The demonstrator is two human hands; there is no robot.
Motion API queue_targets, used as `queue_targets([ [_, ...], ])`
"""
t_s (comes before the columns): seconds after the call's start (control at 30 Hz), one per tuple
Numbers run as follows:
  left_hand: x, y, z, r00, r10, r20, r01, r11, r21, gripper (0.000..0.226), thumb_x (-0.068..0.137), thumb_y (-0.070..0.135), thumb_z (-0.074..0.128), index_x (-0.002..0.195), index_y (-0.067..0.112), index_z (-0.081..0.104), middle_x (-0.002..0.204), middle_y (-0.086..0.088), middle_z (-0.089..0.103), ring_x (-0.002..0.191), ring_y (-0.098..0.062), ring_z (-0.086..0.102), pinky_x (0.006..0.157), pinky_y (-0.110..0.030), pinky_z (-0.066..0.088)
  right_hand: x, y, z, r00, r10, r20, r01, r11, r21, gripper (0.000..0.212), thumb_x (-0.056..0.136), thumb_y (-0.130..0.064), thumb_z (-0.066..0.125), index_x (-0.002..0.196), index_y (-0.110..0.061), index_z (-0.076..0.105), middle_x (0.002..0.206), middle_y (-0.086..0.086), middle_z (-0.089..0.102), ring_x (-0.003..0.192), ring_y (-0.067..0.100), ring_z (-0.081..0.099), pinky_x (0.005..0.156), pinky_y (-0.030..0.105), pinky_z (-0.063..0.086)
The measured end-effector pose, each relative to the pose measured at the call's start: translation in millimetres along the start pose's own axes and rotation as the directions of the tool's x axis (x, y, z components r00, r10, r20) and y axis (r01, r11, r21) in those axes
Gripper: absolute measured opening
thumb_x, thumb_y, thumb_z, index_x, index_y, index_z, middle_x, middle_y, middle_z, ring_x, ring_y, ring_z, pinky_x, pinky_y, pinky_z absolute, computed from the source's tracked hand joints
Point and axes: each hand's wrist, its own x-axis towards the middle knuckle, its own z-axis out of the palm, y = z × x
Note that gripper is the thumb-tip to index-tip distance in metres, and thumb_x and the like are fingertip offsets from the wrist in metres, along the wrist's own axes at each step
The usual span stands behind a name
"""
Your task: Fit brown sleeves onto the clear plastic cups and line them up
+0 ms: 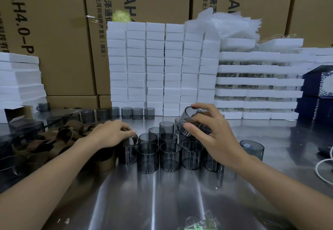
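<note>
Several clear smoky cups (170, 156) stand clustered at the middle of the steel table (162, 197). My right hand (212, 132) grips one tilted cup (191, 119) lifted above the cluster's right side. My left hand (111, 134) reaches over the pile of brown sleeves (52, 143) at the left, its fingers curled on a sleeve (133, 138) at the cluster's left edge. A row of cups (126, 112) runs along the back left. One lone cup (252, 149) stands to the right.
Stacks of white foam trays (162, 67) and cardboard boxes (63, 40) wall the back. More foam (19, 78) sits at the far left. A dark blue box (319, 89) and a white cable (324, 166) lie at the right. Crumpled plastic (200, 222) lies near the front edge.
</note>
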Motion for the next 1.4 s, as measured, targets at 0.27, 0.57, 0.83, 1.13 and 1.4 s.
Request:
queue_targets([
  [0.27,-5.1,4.1,-1.0,0.976,0.087,-0.201,-0.097,0.994,-0.042,0.015,0.099,0.059,0.07,0.103,0.046,0.078,0.102,0.021,0.077,0.103,-0.007,0.07,0.09,-0.045,0.06,1.6,0.6,1.0,0.999,-0.016,-0.027,0.016,1.0,0.01,0.02,0.093,-0.059,0.073,0.108,-0.046,0.071,0.135,-0.026,0.053,0.126,0.009,0.061,0.104,0.023,0.047],
  [0.57,-24.7,55.0,-4.8,0.739,0.402,-0.541,-0.524,0.848,-0.085,0.032,0.093,0.039,0.08,0.124,0.028,0.076,0.126,0.018,0.064,0.115,-0.001,0.061,0.105,-0.025,0.05,1.8,0.5,0.3,0.997,-0.033,-0.075,0.032,0.999,-0.005,0.057,0.079,-0.07,0.082,0.127,-0.047,0.06,0.122,-0.024,0.048,0.122,0.011,0.06,0.1,0.036,0.056],
  [0.83,-52.9,96.0,-3.6,0.58,0.484,-0.655,-0.702,0.705,-0.1,0.042,0.089,0.029,0.087,0.127,0.021,0.072,0.128,0.012,0.071,0.118,-0.001,0.064,0.097,-0.016,0.049,1.2,-2.8,1.6,0.998,-0.022,-0.065,0.024,0.999,0.029,0.055,0.093,-0.055,0.076,0.138,-0.056,0.045,0.133,-0.023,0.057,0.105,0.011,0.067,0.076,0.026,0.056],
  [1.13,-68.8,113.7,-0.1,0.576,0.371,-0.728,-0.734,0.626,-0.262,0.042,0.083,0.024,0.094,0.119,0.022,0.072,0.114,0.016,0.074,0.11,-0.01,0.071,0.089,-0.022,0.055,-1.6,0.9,6.3,0.978,-0.207,0.008,0.207,0.978,-0.018,0.085,0.084,-0.041,0.087,0.15,-0.056,0.036,0.157,-0.013,0.036,0.149,0.016,0.041,0.094,0.015,0.051],
  [1.4,-78.7,129.5,13.3,0.605,0.295,-0.74,-0.743,0.543,-0.391,0.035,0.082,0.021,0.095,0.106,0.026,0.069,0.105,0.01,0.069,0.109,-0.023,0.069,0.087,-0.027,0.058,-5.0,-5.3,13.7,0.961,-0.233,-0.147,0.231,0.972,-0.036,0.075,0.077,-0.049,0.087,0.136,-0.048,0.04,0.142,-0.007,0.042,0.134,0.012,0.05,0.094,0.017,0.049],
])
